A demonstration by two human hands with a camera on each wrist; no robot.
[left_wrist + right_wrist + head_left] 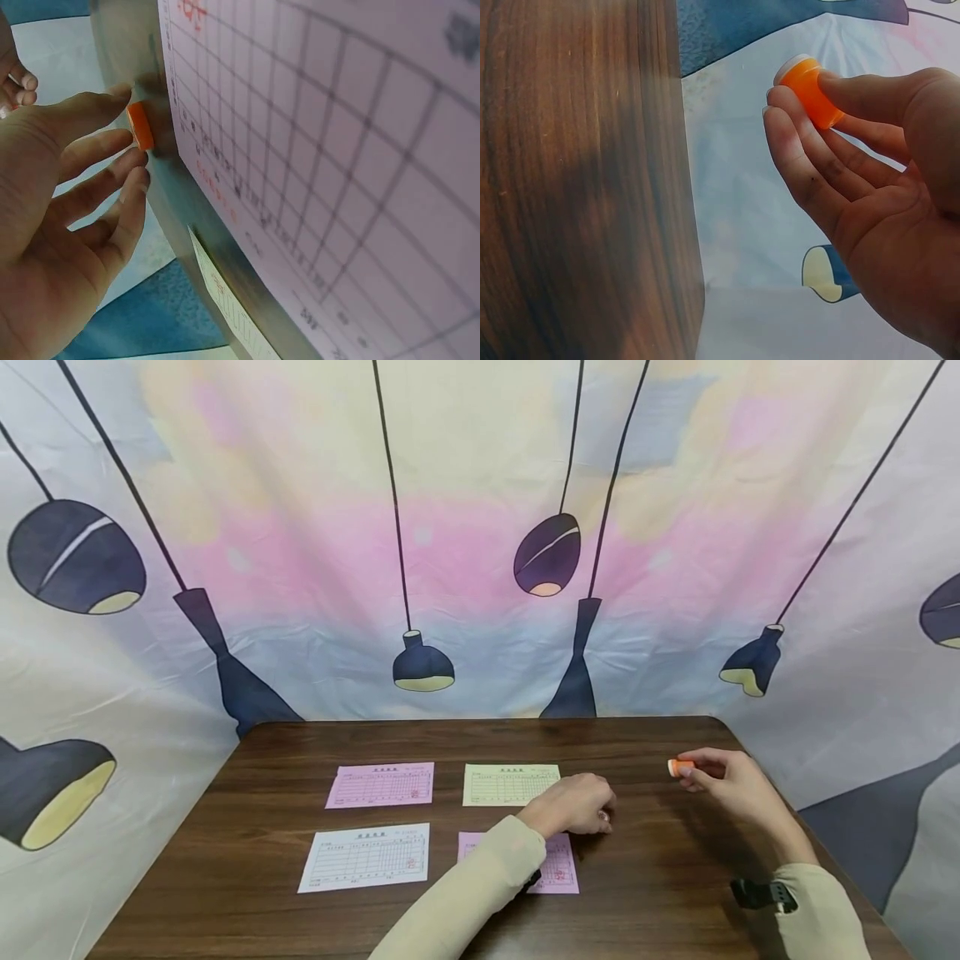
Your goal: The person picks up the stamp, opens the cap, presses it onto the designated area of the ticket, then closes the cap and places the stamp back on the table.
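My right hand (pixel 723 777) pinches a small orange stamp (pixel 810 90) with a whitish end between thumb and fingers, raised over the right part of the table. In the left wrist view, the thumb and index finger of my left hand (pixel 82 172) pinch a flat orange cap (pixel 140 126) down at the tabletop. The head view hides that cap behind the left hand. Under my left forearm lies a pink receipt slip (pixel 558 864), partly covered. Just beyond the left hand is a yellow slip (pixel 502 785) with a printed grid.
Another pink slip (pixel 380 787) lies at the back left, with a white slip (pixel 367 858) in front of it. All are on a dark wooden table (pixel 247 835). Behind the table hangs a cloth (pixel 480 568) printed with lamps.
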